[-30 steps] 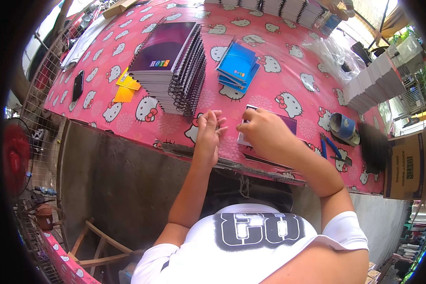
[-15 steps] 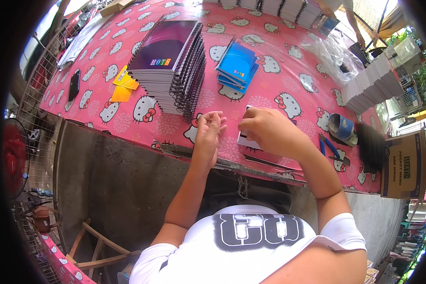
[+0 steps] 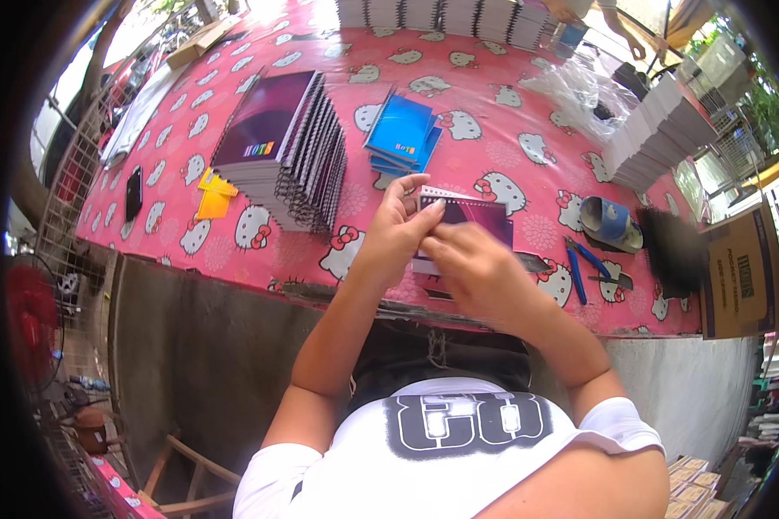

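Head view: both hands' grip (image 3: 433,238) clasped small purple spiral notebook (image 3: 472,223); finished purple stack (image 3: 277,147) lay left, binding seemingly unfinished.

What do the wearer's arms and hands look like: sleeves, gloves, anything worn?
Both forearms are bare, with no gloves, watch or rings visible on the left hand or right hand. Short white T-shirt sleeves end at the upper arms; the shirt has a dark block-letter chest print.
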The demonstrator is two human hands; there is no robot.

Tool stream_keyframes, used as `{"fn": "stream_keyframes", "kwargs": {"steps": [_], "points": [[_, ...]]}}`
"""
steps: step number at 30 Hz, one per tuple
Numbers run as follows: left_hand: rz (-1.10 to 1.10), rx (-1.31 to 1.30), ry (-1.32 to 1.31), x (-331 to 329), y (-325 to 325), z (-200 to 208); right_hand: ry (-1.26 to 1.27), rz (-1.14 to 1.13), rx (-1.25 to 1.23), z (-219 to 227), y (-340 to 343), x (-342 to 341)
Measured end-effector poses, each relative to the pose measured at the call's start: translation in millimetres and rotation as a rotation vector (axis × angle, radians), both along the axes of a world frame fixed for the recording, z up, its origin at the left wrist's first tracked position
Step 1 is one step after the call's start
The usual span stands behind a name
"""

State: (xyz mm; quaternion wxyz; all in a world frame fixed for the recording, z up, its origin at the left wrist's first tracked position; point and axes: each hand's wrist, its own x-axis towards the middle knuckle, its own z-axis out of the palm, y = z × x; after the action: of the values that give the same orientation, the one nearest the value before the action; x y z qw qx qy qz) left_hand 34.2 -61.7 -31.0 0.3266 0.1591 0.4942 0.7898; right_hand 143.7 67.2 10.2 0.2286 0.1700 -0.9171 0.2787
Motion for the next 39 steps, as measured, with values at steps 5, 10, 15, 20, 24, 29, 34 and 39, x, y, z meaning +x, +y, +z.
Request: {"fn": "stream_keyframes", "kwargs": {"steps": [5, 10, 15, 20, 24, 29, 34, 39], "points": [[0.245, 0.027, 0.666, 1.3, 1.6, -1.3, 0.160, -0.403, -0.240, 1.4, 48.5, 24.3], [0.234, -0.102, 0.867, 16.8, 8.0, -12.9, -0.282, -0.174, -0.876, -55.0, 63.4, 17.3], [0.283, -0.286, 1.000, 18.2, 1.4, -29.9, -0.104, -0.191, -0.936, -60.4, 40.5, 9.5], [0.574, -0.770, 1.506, 50.0, 23.8, 28.4, -0.136, -0.312, -0.828, -66.4, 33.4, 13.2], [0.429, -0.501, 1.254, 36.5, 35.9, 17.5, 0.021, -0.200, -0.203, -42.1, 83.0, 30.1], [0.350, -0.450, 1.271, 34.5, 36.2, 38.1, -0.009, -1.236, -0.082, -42.1, 316.5, 88.8], [0.382, -0.473, 1.252, 34.3, 38.1, 23.3, -0.538, -1.463, 0.212, -78.2, 369.1, 98.8], [0.363, -0.458, 1.214, 37.0, 37.8, 20.7, -0.324, -1.387, 0.129, -72.7, 383.1, 109.7]]}}
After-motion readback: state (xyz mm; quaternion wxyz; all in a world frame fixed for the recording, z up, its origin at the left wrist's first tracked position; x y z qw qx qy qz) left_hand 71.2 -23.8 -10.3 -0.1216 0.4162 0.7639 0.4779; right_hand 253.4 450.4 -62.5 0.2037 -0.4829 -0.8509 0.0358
